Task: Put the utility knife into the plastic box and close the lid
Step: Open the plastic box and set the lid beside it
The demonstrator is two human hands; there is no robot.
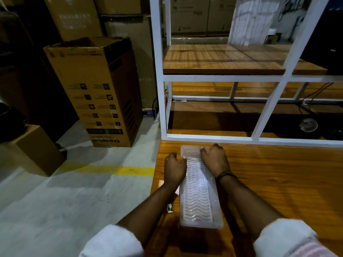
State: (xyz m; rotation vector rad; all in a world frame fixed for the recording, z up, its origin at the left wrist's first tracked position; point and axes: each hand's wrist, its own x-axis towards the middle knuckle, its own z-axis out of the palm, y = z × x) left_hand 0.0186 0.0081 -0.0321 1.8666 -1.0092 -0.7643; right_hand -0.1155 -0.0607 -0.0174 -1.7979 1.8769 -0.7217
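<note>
A long translucent plastic box with a wavy ribbed lid lies lengthwise on the wooden table. The lid rests on top of it. My left hand grips the box's left edge near the far end, thumb on the lid. My right hand has its fingers curled over the far right corner, pressing on the lid. A small white and dark object, perhaps the utility knife, lies on the table just left of the box, mostly hidden under my left forearm.
A white metal shelf frame with wooden boards stands at the table's far edge. The table's left edge drops to a concrete floor. Cardboard boxes stand on the floor to the left.
</note>
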